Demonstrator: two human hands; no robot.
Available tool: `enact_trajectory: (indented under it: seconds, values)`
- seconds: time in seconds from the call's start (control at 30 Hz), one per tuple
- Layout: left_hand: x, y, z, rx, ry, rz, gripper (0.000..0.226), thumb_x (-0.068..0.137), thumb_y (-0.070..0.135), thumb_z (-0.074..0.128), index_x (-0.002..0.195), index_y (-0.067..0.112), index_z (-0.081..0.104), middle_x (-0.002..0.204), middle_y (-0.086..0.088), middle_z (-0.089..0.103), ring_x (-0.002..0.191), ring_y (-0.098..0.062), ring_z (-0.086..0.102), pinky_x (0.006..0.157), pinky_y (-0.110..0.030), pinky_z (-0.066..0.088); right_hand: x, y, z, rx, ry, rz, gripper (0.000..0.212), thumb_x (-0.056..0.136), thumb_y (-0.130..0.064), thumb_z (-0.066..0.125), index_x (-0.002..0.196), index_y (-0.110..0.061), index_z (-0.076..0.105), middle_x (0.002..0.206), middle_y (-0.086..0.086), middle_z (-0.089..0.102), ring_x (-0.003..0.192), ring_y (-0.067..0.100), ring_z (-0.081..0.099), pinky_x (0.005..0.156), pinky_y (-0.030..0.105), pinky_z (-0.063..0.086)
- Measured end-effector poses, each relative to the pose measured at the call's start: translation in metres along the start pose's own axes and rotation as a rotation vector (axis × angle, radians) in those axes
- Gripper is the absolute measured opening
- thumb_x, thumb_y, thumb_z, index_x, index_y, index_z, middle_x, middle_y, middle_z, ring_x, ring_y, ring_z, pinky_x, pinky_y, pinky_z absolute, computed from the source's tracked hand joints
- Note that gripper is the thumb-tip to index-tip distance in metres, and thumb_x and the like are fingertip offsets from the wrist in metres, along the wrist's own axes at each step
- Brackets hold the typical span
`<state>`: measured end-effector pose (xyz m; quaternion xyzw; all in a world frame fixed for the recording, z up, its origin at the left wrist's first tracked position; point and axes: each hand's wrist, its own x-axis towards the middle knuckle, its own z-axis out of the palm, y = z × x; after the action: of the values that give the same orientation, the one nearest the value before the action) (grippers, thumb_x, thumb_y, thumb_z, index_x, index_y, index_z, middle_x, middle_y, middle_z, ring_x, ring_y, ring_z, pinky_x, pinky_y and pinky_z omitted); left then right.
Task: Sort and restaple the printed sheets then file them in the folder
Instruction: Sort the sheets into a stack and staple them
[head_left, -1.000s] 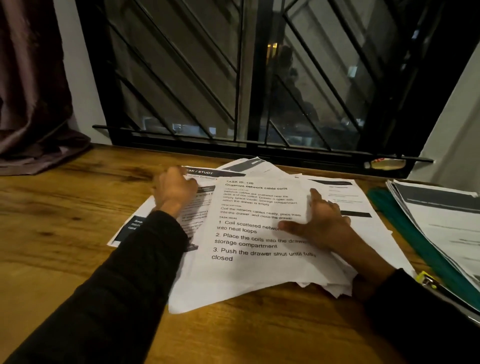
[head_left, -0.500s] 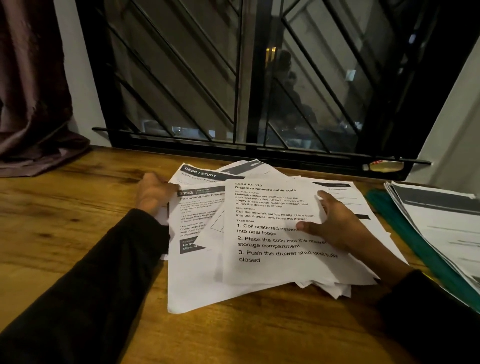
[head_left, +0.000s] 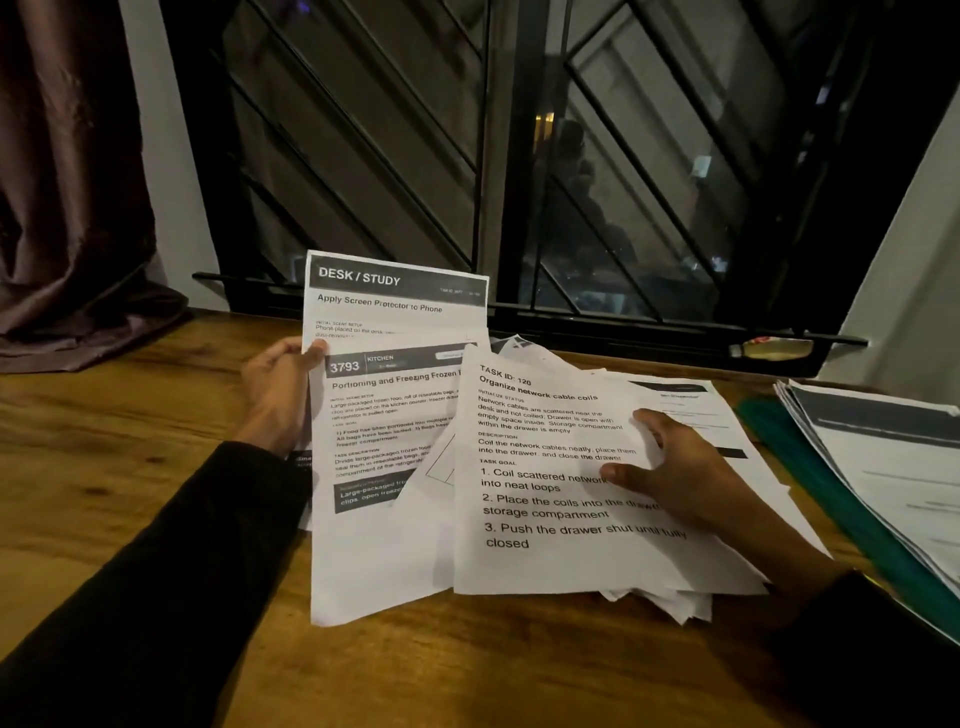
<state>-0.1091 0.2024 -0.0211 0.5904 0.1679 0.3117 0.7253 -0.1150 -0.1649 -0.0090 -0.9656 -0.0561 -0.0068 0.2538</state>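
Observation:
A loose pile of printed sheets (head_left: 545, 561) lies on the wooden desk (head_left: 130, 493). My left hand (head_left: 278, 389) pinches the left edge of a sheet headed "DESK / STUDY" (head_left: 395, 299) and holds its top end raised above the pile. Under it lies a "KITCHEN 3793" sheet (head_left: 384, 431). My right hand (head_left: 680, 467) rests flat, fingers spread, on the top "Organize network cable coils" sheet (head_left: 540, 499). A green folder (head_left: 810, 467) lies at the right with more printed sheets (head_left: 883, 457) stacked on it.
A barred window (head_left: 519, 156) runs along the desk's far edge, with a dark curtain (head_left: 67, 182) at the left. A small flat object (head_left: 774, 348) sits on the sill at the right. Bare wood shows left of the pile and in front of it.
My left hand has pulled the "DESK / STUDY" sheet out from the left of the pile and lifted its top end. My right hand has stayed pressing on the top sheet.

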Motion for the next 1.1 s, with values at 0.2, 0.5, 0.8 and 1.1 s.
enact_trajectory:
  seconds: [0.2, 0.5, 0.8, 1.1]
  values:
    - [-0.001, -0.002, 0.002, 0.024, -0.003, 0.038, 0.014, 0.096, 0.01, 0.06, 0.083, 0.015, 0.062, 0.093, 0.0, 0.07, 0.077, -0.016, 0.068, 0.052, -0.024, 0.056, 0.0, -0.001, 0.0, -0.023, -0.001, -0.012, 0.087, 0.082, -0.048, 0.068, 0.151, -0.021, 0.023, 0.156, 0.005, 0.028, 0.14, 0.027, 0.031, 0.109, 0.038, 0.033]
    - [0.018, -0.018, 0.001, 0.514, -0.064, 0.079, 0.05, 0.076, 0.008, 0.083, 0.119, 0.004, 0.059, 0.11, -0.004, 0.065, 0.099, -0.023, 0.064, 0.082, -0.038, 0.055, 0.0, 0.001, 0.002, -0.013, 0.025, -0.003, 0.087, 0.08, -0.047, 0.07, 0.15, -0.021, 0.025, 0.154, 0.006, 0.031, 0.139, 0.027, 0.033, 0.108, 0.038, 0.034]
    - [0.017, -0.022, 0.001, 0.649, 0.039, 0.192, 0.057, 0.084, 0.017, 0.078, 0.134, 0.02, 0.051, 0.13, -0.019, 0.056, 0.114, -0.034, 0.058, 0.095, -0.048, 0.051, -0.003, 0.0, 0.0, 0.01, 0.026, -0.011, 0.084, 0.081, -0.047, 0.071, 0.149, -0.018, 0.03, 0.151, 0.006, 0.037, 0.135, 0.025, 0.038, 0.102, 0.033, 0.036]
    - [-0.006, -0.008, 0.006, 0.738, 0.204, 0.371, 0.012, 0.094, 0.023, 0.066, 0.094, 0.011, 0.07, 0.092, -0.005, 0.065, 0.086, -0.021, 0.059, 0.076, -0.031, 0.048, -0.004, 0.0, 0.002, 0.077, 0.095, 0.025, 0.082, 0.079, -0.037, 0.076, 0.147, -0.018, 0.034, 0.148, 0.006, 0.041, 0.133, 0.026, 0.04, 0.105, 0.037, 0.037]
